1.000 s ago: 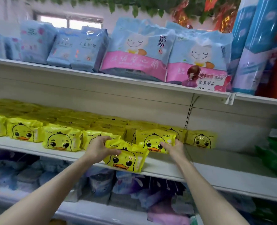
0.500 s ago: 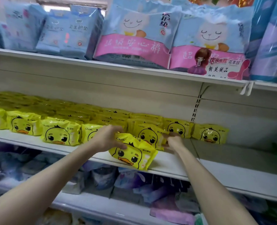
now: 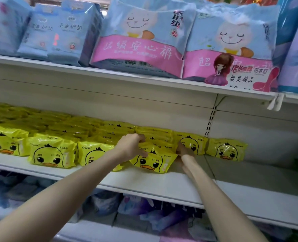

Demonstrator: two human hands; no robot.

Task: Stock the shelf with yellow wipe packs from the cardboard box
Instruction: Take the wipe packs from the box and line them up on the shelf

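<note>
Glossy yellow wipe pack [image 3: 153,162] between both hands on shelf [image 3: 162,186].

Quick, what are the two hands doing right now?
Left hand: closed on the top of the front yellow duck wipe pack.
Right hand: against that pack's right side; grip cannot be told.

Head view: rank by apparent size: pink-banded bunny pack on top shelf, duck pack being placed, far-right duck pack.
1. Pink-banded bunny pack, clearly largest.
2. Duck pack being placed and far-right duck pack: look alike; the first is partly covered by the left hand and nearer, so unranked.
</note>
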